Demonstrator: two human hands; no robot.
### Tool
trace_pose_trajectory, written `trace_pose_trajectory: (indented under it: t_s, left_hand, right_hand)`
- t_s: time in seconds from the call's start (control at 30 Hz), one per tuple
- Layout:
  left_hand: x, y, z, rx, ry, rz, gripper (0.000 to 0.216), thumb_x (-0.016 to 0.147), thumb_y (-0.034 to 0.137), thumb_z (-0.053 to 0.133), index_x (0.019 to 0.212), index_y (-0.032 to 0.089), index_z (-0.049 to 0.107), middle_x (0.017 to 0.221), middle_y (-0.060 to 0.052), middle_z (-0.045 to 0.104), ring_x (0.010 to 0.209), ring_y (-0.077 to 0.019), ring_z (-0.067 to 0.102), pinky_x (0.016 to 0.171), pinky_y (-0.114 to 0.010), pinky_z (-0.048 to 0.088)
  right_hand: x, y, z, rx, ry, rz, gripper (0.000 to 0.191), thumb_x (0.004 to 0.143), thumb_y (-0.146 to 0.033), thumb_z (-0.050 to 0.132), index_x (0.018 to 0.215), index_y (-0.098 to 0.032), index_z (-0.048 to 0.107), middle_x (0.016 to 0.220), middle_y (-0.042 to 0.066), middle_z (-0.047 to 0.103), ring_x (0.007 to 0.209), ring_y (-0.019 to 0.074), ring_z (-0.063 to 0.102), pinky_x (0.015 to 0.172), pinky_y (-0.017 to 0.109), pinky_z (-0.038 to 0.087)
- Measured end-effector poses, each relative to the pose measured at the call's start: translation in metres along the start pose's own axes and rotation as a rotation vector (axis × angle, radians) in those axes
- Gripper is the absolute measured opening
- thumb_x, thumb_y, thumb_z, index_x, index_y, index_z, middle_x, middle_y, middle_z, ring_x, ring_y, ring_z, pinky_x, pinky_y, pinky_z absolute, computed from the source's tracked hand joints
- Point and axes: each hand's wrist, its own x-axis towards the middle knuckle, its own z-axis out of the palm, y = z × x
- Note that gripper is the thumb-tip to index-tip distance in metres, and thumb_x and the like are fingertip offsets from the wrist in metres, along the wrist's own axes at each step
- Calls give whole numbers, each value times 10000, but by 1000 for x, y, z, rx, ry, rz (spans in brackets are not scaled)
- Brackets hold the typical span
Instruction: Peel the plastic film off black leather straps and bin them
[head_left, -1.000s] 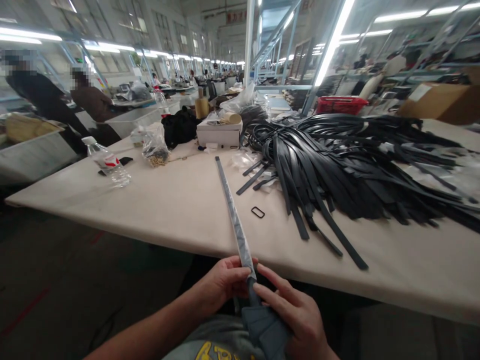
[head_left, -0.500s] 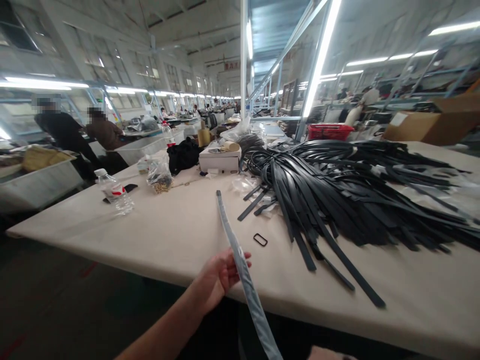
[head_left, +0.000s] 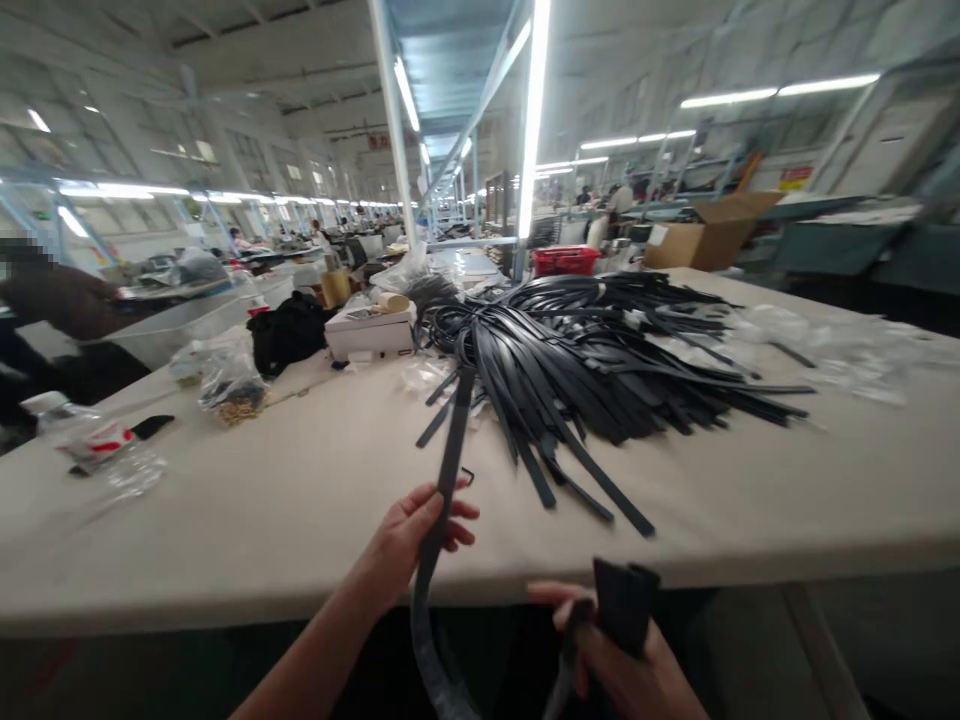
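A long dark strap stands up from my left hand, pinched between thumb and fingers, and curves down below the table edge. My right hand, slightly blurred, is closed on a folded black strap piece; a dark strip also hangs from its fingers. Just behind my left fingers, a black rectangular ring lies on the table, partly hidden. Beyond both hands spreads a large pile of black straps, their loose ends pointing toward me.
On the table at left stand a plastic bottle, a bag of small brass-coloured parts and a white box. Clear plastic wrap lies at right. Behind are a red basket and a cardboard box.
My view has swung to the right. My right hand has come up into view with the folded black strap piece. The strap in my left hand now shows its dark face instead of the grey one.
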Motion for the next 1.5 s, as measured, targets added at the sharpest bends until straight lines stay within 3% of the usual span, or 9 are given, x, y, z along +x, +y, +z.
trace_pose_trajectory:
  t_s: [0.13, 0.33, 0.47, 0.57, 0.7, 1.03, 1.2, 1.37, 1.5]
  left_hand:
    - [-26, -47, 24, 213, -296, -188, 384, 924, 435, 569, 1186, 169, 661, 1006, -105, 732, 775, -159, 683, 703, -239, 475]
    - [-39, -70, 39, 332, -477, -281, 389, 931, 474, 531, 1146, 188, 684, 928, -61, 705, 816, -176, 635, 752, -271, 481]
    - [-38, -63, 50, 482, -500, -195, 380, 919, 455, 547, 1177, 207, 674, 1028, -69, 700, 927, -227, 629, 845, -304, 480]
    - [-33, -62, 67, 519, -470, -37, 460, 844, 415, 663, 1261, 227, 624, 1149, -70, 681, 1068, -276, 592, 960, -324, 436]
    - [-32, -78, 85, 616, -443, -20, 288, 892, 433, 580, 925, 194, 737, 935, -56, 711, 892, -231, 619, 824, -265, 454]
    - [-44, -115, 83, 891, -668, -104, 317, 898, 448, 546, 897, 205, 750, 814, -40, 708, 767, -193, 623, 701, -242, 457]
    - [-35, -124, 58, 762, -580, -164, 451, 887, 509, 528, 1263, 281, 625, 1285, -56, 653, 1171, -265, 596, 1029, -337, 440]
    - [-32, -142, 10, 776, -472, -334, 592, 843, 612, 519, 1306, 249, 584, 1313, -71, 646, 1222, -286, 584, 1101, -417, 408]
    - [-39, -153, -13, 827, -449, -379, 570, 755, 645, 600, 1189, 283, 677, 1278, -39, 675, 1234, -316, 579, 1103, -435, 414]
  right_hand:
    - [21, -14, -6, 227, 94, -30, 564, 743, -574, 726, 1136, -169, 725, 495, -24, 553, 436, 77, 384, 422, 206, 213]
    - [23, -24, -17, 355, 212, -139, 358, 694, -514, 786, 885, -211, 786, 771, 18, 719, 473, 71, 491, 454, 208, 427]
    - [11, -25, -19, 340, 262, -156, 310, 713, -474, 787, 845, -193, 794, 924, 50, 759, 494, 61, 499, 461, 198, 434]
    - [0, -26, -13, 289, 233, -162, 294, 758, -461, 755, 880, -196, 795, 792, 29, 741, 520, 77, 519, 479, 199, 439]
    - [-12, -29, -14, 123, 222, -192, 326, 824, -474, 673, 928, -188, 788, 519, -38, 555, 484, 93, 478, 461, 214, 404]
    - [-54, -14, -66, -70, 510, -233, 257, 858, -404, 643, 903, -193, 781, 897, 47, 769, 545, 103, 529, 521, 239, 444]
    - [-107, -42, -117, -253, 943, -308, 226, 852, -380, 661, 900, -180, 756, 975, 65, 774, 519, 90, 529, 487, 234, 443]
    - [-148, -76, -178, -580, 1316, -479, 165, 833, -349, 697, 799, -191, 726, 949, 53, 782, 707, 164, 688, 599, 264, 538]
    - [-139, -67, -235, -577, 1398, -345, 397, 771, -454, 725, 1036, -158, 717, 1043, 64, 752, 691, 170, 685, 534, 279, 567]
